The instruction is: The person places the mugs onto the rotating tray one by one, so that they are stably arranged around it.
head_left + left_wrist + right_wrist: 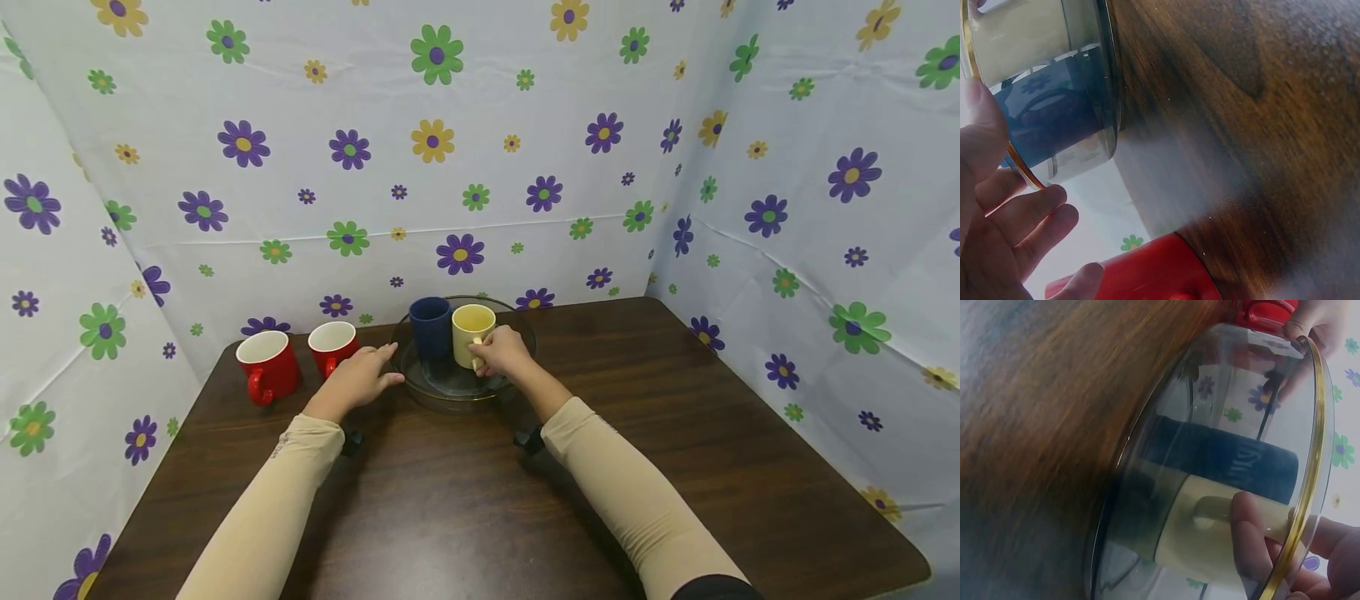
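A round clear glass bowl [1319, 412] with a gold rim stands on the table. Inside it, side by side, are a dark blue mug [431, 332] and a pale yellow mug [463, 333], both upright. My right hand [504, 353] pinches the yellow mug's handle between thumb and fingers, reaching over the bowl's rim. At the bowl's left side is my left hand [352, 382], its fingers extended and its thumb by the rim; in the left wrist view the fingertips meet the gold edge. How firmly they press cannot be seen.
Two red mugs with white insides stand left of the bowl: a larger one [273, 373] farther left, and a smaller one [330, 343] close behind my left hand. The dark wooden table [450, 500] meets a flower-patterned cloth wall [390, 150] at the back.
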{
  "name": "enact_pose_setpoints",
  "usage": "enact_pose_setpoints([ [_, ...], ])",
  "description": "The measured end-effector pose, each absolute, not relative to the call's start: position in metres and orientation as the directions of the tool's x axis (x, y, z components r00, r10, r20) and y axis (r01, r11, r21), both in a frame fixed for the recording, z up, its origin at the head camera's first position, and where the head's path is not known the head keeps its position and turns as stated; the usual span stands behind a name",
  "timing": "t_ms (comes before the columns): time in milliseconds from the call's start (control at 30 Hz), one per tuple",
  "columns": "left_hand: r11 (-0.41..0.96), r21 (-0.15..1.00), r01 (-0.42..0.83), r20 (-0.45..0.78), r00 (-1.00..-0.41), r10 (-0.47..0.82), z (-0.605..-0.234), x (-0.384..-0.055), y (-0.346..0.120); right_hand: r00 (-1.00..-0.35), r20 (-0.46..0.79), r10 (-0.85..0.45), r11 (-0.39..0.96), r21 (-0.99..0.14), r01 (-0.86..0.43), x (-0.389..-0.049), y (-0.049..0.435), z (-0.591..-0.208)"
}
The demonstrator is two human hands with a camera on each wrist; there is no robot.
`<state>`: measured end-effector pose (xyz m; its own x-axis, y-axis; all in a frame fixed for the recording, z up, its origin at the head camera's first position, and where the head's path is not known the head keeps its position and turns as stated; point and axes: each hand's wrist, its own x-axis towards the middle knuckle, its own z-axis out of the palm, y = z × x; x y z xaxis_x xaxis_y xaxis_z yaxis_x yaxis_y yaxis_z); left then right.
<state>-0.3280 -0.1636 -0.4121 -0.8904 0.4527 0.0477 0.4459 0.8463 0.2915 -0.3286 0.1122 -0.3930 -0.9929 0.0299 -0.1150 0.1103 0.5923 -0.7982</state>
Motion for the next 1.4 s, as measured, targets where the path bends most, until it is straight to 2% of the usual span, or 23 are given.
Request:
enact_pose_setpoints([
  [367, 0.849, 0.303, 0.433, 0.031, -0.895, 0.445, -0.406, -0.326, -0.166, -0.998, -0.029, -0.062, 0.703, -0.710, -0.023, -0.333, 0.141, -0.380],
  [533, 0.851, 0.301, 0.429, 0.018, -0.895, 0.445, -0.405, -0.327, -0.167, -0.994, 0.086, -0.074, 0.767, -0.632, -0.112, -0.342, 0.168, -0.372],
  [633, 0.852, 0.305, 0.426, 0.011, -0.896, 0.444, -0.406, -0.328, -0.167, -0.987, 0.113, -0.113, 0.783, -0.602, -0.158, -0.349, 0.186, -0.369],
  [767, 0.849, 0.308, 0.430, 0.004, -0.893, 0.451, -0.407, -0.329, -0.168, -0.970, 0.008, -0.243, 0.795, -0.571, -0.204, -0.357, 0.212, -0.376],
  [900, 0.846, 0.311, 0.433, -0.004, -0.890, 0.457, -0.409, -0.330, -0.168, -0.920, -0.122, -0.372, 0.817, -0.514, -0.262, -0.362, 0.229, -0.388],
  [1033, 0.845, 0.308, 0.438, -0.013, -0.886, 0.464, -0.409, -0.330, -0.168, -0.905, -0.155, -0.397, 0.820, -0.502, -0.274, -0.364, 0.235, -0.394],
  [1133, 0.850, 0.279, 0.446, 0.037, -0.890, 0.454, -0.407, -0.330, -0.170, -0.910, -0.153, -0.386, 0.823, -0.503, -0.265, -0.363, 0.236, -0.393],
  [1233, 0.869, 0.236, 0.436, 0.161, -0.899, 0.407, -0.403, -0.326, -0.175, -0.914, -0.155, -0.375, 0.824, -0.507, -0.252, -0.362, 0.236, -0.392],
  [1400, 0.921, 0.203, 0.332, 0.406, -0.885, 0.229, -0.396, -0.315, -0.197, -0.909, -0.164, -0.383, 0.812, -0.528, -0.247, -0.361, 0.235, -0.394],
])
